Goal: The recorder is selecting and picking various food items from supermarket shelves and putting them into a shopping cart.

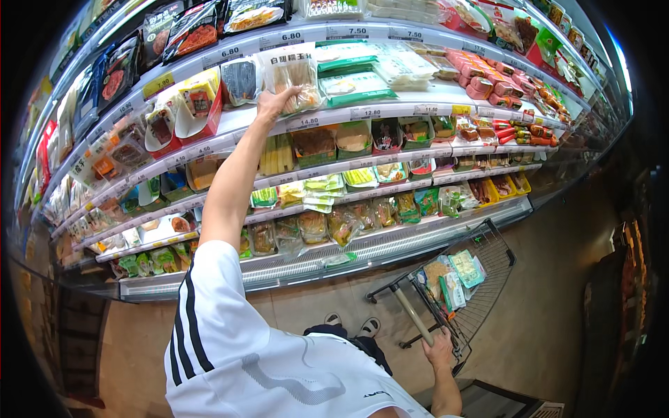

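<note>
My left hand [277,102] reaches up to a refrigerated shelf and grips the lower edge of a clear plastic food packet [290,78]. My thumb lies across its front; the other fingers are mostly hidden. The packet has pale contents and large printed writing, and it stands tilted up at the shelf's front. Just left of it is a dark packet [240,79], while green-and-white packets [355,86] lie stacked to its right. Low at the right, my right hand [439,347] is closed around the handle [413,315] of a wire shopping cart [494,285].
Several packets [460,274] lie in the cart. The open chiller [313,261] curves across the view, with rows of packaged food and price strips. Pink wrapped sausages [488,83] sit at the right. My feet [370,327] stand on the tiled floor [292,305] between chiller and cart.
</note>
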`<state>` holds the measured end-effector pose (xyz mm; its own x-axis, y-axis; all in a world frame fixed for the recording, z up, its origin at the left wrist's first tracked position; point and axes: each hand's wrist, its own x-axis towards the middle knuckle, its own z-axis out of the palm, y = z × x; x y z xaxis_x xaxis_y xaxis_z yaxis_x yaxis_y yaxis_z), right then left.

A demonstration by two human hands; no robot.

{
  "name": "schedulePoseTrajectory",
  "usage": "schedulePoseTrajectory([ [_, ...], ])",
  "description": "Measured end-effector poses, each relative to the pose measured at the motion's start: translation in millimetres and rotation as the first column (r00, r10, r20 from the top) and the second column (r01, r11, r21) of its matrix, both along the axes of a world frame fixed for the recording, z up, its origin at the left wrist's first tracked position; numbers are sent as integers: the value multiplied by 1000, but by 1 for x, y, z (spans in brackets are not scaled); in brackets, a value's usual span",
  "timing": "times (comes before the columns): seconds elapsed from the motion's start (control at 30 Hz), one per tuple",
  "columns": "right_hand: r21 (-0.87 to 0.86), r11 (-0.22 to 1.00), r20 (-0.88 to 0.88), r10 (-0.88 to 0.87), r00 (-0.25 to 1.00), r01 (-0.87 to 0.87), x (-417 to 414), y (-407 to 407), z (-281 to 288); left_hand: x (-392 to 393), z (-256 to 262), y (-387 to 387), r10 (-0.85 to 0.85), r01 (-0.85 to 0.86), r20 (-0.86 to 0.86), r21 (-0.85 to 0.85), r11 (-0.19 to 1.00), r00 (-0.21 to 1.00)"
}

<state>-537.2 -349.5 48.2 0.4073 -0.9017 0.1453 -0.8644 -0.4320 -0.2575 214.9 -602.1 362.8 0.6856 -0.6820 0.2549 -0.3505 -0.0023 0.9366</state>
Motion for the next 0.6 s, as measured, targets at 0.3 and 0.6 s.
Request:
schedulePoseTrajectory([
  [0.3,17,999,33,43,998,-44,19,-8,6,-29,-8,72,-262,130,-296,-398,908,919],
  [0.6,103,993,72,-73,995,66,38,8,10,-215,-123,175,-517,540,-507,-116,834,690],
])
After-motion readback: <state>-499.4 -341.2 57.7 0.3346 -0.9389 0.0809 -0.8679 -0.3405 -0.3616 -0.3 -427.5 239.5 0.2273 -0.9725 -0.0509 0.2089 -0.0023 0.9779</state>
